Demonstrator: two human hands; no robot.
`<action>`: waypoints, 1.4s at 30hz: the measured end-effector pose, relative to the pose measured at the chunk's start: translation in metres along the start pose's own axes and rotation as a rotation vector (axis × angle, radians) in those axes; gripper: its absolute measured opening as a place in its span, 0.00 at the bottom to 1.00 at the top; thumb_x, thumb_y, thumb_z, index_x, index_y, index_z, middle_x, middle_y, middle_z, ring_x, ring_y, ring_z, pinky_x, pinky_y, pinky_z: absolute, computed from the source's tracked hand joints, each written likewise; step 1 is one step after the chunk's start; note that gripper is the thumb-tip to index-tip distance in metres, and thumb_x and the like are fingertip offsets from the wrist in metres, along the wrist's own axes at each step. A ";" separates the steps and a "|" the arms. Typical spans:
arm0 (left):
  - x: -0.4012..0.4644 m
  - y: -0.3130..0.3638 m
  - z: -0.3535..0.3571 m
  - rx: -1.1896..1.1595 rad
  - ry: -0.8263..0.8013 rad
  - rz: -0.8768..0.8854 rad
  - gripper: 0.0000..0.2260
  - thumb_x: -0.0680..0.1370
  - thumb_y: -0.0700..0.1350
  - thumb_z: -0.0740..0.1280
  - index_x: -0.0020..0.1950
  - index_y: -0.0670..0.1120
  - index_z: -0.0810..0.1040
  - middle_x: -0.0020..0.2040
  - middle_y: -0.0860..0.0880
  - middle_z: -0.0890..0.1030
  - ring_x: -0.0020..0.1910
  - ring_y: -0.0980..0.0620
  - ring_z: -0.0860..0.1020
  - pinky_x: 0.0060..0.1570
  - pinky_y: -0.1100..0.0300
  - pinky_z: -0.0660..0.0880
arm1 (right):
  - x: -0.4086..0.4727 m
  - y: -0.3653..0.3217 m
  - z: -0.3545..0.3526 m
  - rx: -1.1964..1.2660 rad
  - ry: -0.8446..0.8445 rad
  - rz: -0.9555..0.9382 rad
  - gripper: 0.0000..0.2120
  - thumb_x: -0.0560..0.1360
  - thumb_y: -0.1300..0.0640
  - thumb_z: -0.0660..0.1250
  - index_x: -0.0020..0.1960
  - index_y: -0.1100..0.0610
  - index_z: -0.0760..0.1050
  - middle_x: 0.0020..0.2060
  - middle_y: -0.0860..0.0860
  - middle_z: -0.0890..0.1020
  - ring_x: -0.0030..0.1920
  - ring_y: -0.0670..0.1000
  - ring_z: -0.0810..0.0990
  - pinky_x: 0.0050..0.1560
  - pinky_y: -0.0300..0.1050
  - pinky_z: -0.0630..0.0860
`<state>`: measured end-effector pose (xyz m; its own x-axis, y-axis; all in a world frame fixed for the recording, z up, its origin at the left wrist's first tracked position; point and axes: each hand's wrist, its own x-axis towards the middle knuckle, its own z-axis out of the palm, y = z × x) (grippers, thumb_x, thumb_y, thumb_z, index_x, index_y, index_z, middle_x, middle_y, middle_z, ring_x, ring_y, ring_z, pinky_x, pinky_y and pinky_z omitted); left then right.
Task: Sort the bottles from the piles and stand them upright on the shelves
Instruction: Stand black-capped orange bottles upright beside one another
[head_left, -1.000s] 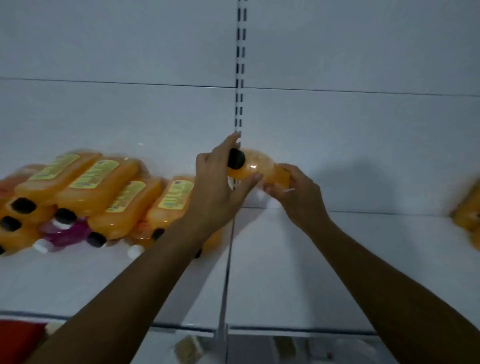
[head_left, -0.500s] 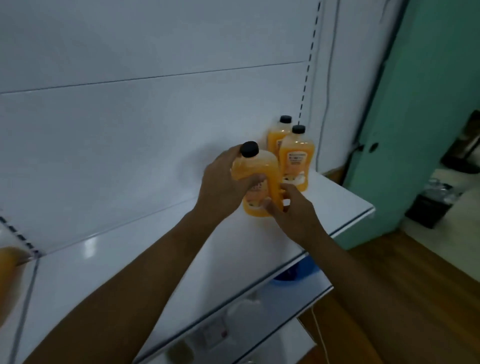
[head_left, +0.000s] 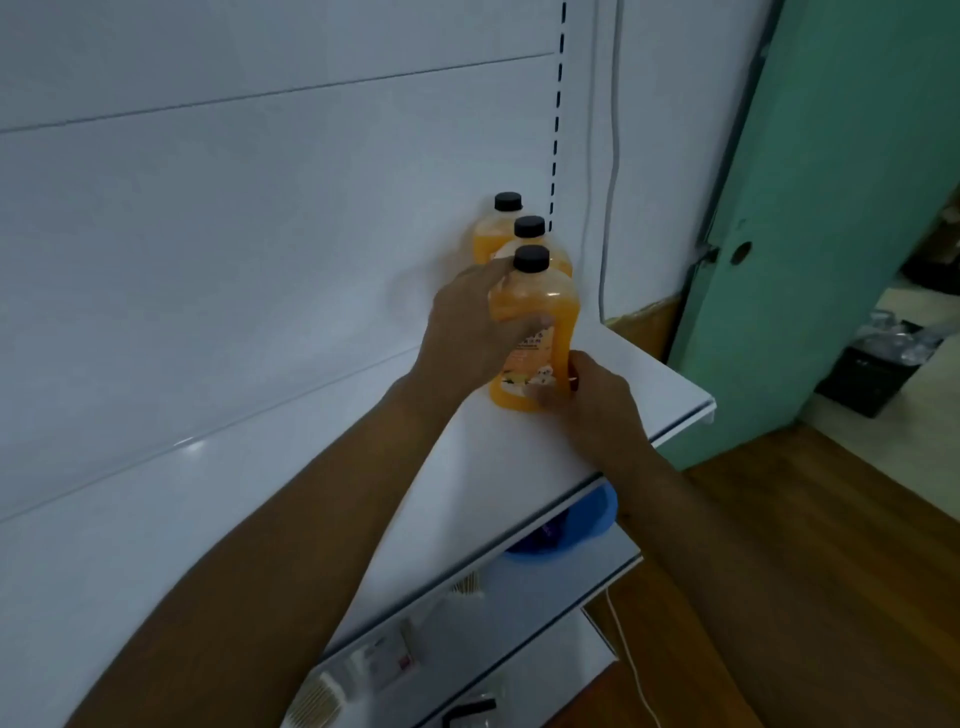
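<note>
Since half a second earlier, both hands had carried the front orange bottle (head_left: 535, 332) further along the white shelf (head_left: 260, 519) toward its right end, bringing it into line just in front of the two orange bottles already standing there; a second before, the same bottle had been held on its side near the pile.

To the right, the shelf ended at a rounded corner edge (head_left: 696, 410), with a wooden floor (head_left: 805, 545) below and a green door (head_left: 841, 208) beyond. The shelf's front lip ran diagonally down to the left, and bare white surface stretched to the left of the bottles. The back panel (head_left: 260, 234) stood close behind the rearmost bottle (head_left: 491, 228), and the middle bottle (head_left: 540, 244) stood between it and the front one, all upright with black caps.

The front bottle stood between the two hands, its base on or just at the shelf; contact was hard to tell. The left hand (head_left: 467, 332) wrapped its fingers around the bottle's left side at label height, thumb up near the shoulder. The right hand (head_left: 597, 400) gripped the lower right side near the base, fingers curled against it.

A blue bowl (head_left: 582, 525) sat on the lower shelf (head_left: 519, 623) beneath.
</note>
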<state>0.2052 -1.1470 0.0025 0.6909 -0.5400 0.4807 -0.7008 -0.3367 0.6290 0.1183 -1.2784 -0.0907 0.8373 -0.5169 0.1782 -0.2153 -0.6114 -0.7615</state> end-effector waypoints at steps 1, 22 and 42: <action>0.000 -0.001 0.001 -0.006 0.009 0.001 0.27 0.70 0.53 0.75 0.67 0.51 0.74 0.58 0.49 0.78 0.53 0.54 0.73 0.52 0.64 0.67 | 0.001 0.000 0.001 0.018 -0.003 -0.005 0.21 0.74 0.40 0.67 0.59 0.53 0.73 0.51 0.51 0.81 0.48 0.52 0.78 0.47 0.46 0.73; -0.154 -0.103 -0.216 0.438 0.054 -0.347 0.29 0.77 0.60 0.63 0.76 0.53 0.61 0.75 0.52 0.65 0.73 0.48 0.64 0.71 0.50 0.59 | -0.083 -0.186 0.183 0.022 -0.233 -0.490 0.21 0.75 0.46 0.68 0.65 0.51 0.71 0.61 0.48 0.78 0.57 0.47 0.77 0.59 0.42 0.71; -0.364 -0.177 -0.408 0.895 0.026 -0.710 0.38 0.76 0.54 0.69 0.78 0.57 0.49 0.79 0.47 0.49 0.73 0.36 0.60 0.67 0.39 0.65 | -0.162 -0.380 0.356 0.008 -0.674 -0.808 0.30 0.77 0.59 0.65 0.76 0.52 0.59 0.69 0.53 0.70 0.66 0.54 0.70 0.62 0.54 0.75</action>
<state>0.1503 -0.5760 -0.0352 0.9777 0.0042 0.2098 -0.0189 -0.9940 0.1080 0.2435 -0.7492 -0.0521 0.8373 0.4847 0.2532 0.5331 -0.6206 -0.5751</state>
